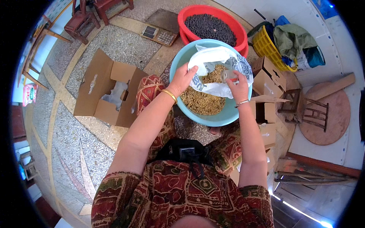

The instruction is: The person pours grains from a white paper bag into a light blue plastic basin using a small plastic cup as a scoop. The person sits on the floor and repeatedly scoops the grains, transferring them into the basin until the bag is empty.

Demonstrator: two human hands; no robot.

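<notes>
My left hand [183, 77] grips the left rim of a white plastic bag [211, 57] that bears writing. Inside the bag lies a heap of small tan, seed-like pieces [214, 74]. With my right hand [238, 84] I hold a small clear cup [227, 75] tilted in the bag's mouth, close to the heap. The bag sits over a light blue plastic basin [206, 122]. More of the loose tan pieces [202, 102] cover the basin's bottom below the bag. Part of the basin's inside is hidden by the bag and my hands.
Beyond the basin, a red plastic tub [184, 17] holds dark round pieces [211, 27]. An open cardboard box [95, 85] stands left; more boxes [269, 77] stand right. A calculator [157, 35] lies on the floor. A yellow basket [262, 42] and small wooden chair [293, 104] are at right.
</notes>
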